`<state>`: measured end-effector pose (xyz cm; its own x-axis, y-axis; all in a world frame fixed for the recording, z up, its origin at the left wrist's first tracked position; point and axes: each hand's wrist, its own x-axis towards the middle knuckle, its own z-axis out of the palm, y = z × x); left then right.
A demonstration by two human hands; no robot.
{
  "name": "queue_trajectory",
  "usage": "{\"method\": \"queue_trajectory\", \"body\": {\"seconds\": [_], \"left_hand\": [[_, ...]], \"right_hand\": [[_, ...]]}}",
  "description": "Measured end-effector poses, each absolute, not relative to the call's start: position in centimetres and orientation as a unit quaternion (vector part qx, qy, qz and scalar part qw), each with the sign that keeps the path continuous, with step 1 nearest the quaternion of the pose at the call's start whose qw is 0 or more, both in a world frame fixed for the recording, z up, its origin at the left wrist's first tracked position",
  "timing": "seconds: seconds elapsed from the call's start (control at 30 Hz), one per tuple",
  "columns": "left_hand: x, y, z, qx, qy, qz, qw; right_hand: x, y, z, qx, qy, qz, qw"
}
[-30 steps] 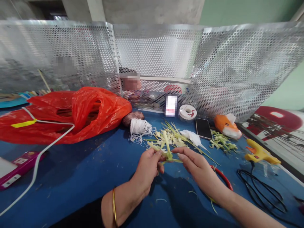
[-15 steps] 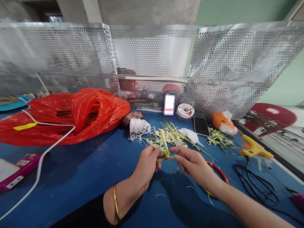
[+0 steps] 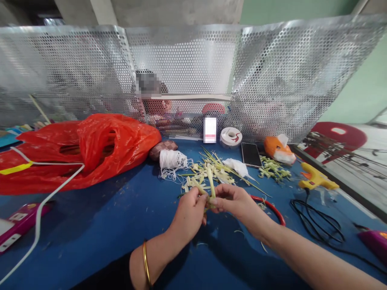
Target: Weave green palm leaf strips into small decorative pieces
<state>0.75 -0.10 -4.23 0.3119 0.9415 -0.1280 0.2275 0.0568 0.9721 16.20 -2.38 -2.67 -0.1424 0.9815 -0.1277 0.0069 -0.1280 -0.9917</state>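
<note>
My left hand (image 3: 188,212) and my right hand (image 3: 235,201) meet above the blue table (image 3: 115,217), both pinched on a small bundle of pale green leaf strips (image 3: 208,189) that sticks up between the fingertips. A gold bangle circles my left wrist. Just beyond the hands lies a loose pile of cut leaf strips (image 3: 211,171). A wad of white thread (image 3: 171,160) rests to the left of that pile. A red ring (image 3: 270,203) lies under my right wrist.
A red plastic bag (image 3: 84,149) and a white cable (image 3: 39,209) fill the left side. A tape roll (image 3: 230,137), phone (image 3: 250,154), orange object (image 3: 278,149), yellow glue gun (image 3: 316,179) with black cord (image 3: 320,225) sit right. A perforated metal screen (image 3: 193,72) walls the back; a person sits behind it.
My hands have drawn closer together on the leaf bundle, and the strips now stand more upright. The camera has shifted slightly to the right.
</note>
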Motion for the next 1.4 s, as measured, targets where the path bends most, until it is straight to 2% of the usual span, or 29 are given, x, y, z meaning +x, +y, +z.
{"method": "queue_trajectory", "body": {"seconds": [0.17,0.47,0.67,0.8,0.97,1.17,1.4], "left_hand": [[0.6,0.0,-4.3,0.625,0.479,0.314,0.531],[0.8,-0.3,-4.0,0.615,0.495,0.284,0.543],[0.4,-0.3,-3.6,0.666,0.511,0.294,0.456],[0.2,-0.2,-3.7,0.679,0.523,0.291,0.424],[0.4,-0.1,-3.9,0.623,0.526,0.326,0.478],[0.7,0.2,-3.1,0.496,0.488,0.350,0.627],[0.3,0.0,-3.0,0.405,0.411,0.339,0.743]], "right_hand": [[15.3,-2.9,-3.1,-0.486,-0.463,0.581,0.460],[14.7,-3.1,-3.5,-0.488,-0.483,0.559,0.464],[14.8,-3.1,-3.8,-0.536,-0.522,0.503,0.433],[15.0,-3.0,-3.7,-0.512,-0.533,0.514,0.435],[15.1,-3.0,-3.4,-0.533,-0.533,0.499,0.428],[15.4,-2.8,-2.9,-0.531,-0.495,0.513,0.458],[16.0,-2.5,-3.4,-0.531,-0.530,0.434,0.498]]}}
